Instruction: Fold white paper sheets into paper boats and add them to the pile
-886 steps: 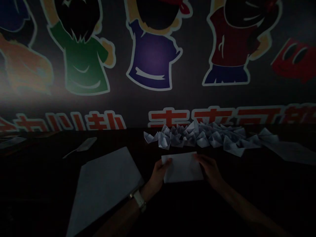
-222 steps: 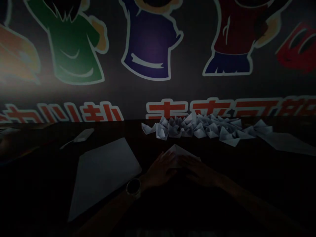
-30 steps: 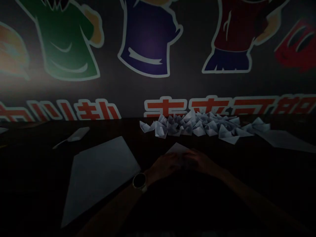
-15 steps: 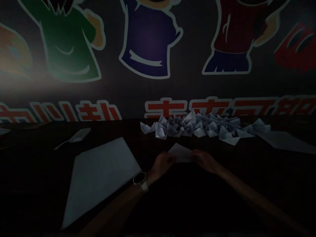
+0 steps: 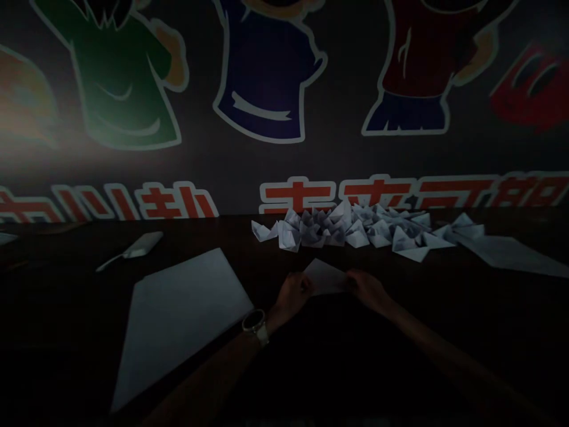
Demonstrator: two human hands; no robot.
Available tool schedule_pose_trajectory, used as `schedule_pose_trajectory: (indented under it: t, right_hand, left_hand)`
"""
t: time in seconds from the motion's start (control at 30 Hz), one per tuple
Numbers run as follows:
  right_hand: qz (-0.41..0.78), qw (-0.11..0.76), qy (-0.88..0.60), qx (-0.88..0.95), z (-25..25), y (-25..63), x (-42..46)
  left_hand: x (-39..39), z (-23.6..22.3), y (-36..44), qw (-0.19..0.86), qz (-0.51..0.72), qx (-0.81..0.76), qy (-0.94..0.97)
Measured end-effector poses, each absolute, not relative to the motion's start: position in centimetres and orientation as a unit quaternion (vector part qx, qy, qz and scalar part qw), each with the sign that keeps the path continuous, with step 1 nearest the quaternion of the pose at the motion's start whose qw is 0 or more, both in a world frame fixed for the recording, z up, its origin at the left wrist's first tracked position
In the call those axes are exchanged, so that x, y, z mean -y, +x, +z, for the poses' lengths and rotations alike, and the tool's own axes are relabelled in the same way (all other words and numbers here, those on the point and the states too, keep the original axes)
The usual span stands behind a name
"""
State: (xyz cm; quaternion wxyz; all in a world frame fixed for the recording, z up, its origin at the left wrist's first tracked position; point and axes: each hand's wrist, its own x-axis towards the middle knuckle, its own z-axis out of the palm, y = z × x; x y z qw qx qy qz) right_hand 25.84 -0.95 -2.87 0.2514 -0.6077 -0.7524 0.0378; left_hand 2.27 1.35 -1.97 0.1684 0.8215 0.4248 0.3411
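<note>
the left hand (image 5: 293, 295) and right hand (image 5: 368, 292) each pinch one side of a folded sheet (image 5: 326, 277); paper boats (image 5: 355, 230) lie beyond it, white paper (image 5: 186, 320) left of it.

On the wall (image 5: 347, 154) before me, I read 力以赴 (image 5: 121, 200) on the left and 未来可期 (image 5: 377, 188) on the right, in orange-red, partly hidden, above the far edge of my bench (image 5: 213, 237).
</note>
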Motion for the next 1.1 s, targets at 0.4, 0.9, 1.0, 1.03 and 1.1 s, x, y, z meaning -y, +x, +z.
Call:
schedule_pose_trajectory:
  t: [0.4,0.9,1.0,1.03,1.1]
  right_hand:
    - [0.005,0.222,-0.606,0.764,-1.8,25.0,1.7]
    - [-0.01,0.231,-0.601,0.765,-2.4,25.0,1.3]
    - [-0.007,0.234,-0.599,0.766,-2.5,25.0,1.3]
    - [-0.006,0.234,-0.599,0.765,-2.5,24.9,1.3]
    - [-0.012,0.231,-0.603,0.764,-2.4,25.0,1.4]
  left_hand:
    - [0.3,0.3,2.2,-0.012,0.223,-0.45,0.865]
    - [4.7,-0.5,1.4,0.044,0.124,-0.338,0.932]
    - [4.9,0.1,0.3,0.054,0.109,-0.345,0.931]
    - [4.9,0.1,0.0,0.055,0.108,-0.344,0.931]
    - [4.9,0.0,-0.3,0.053,0.109,-0.339,0.933]
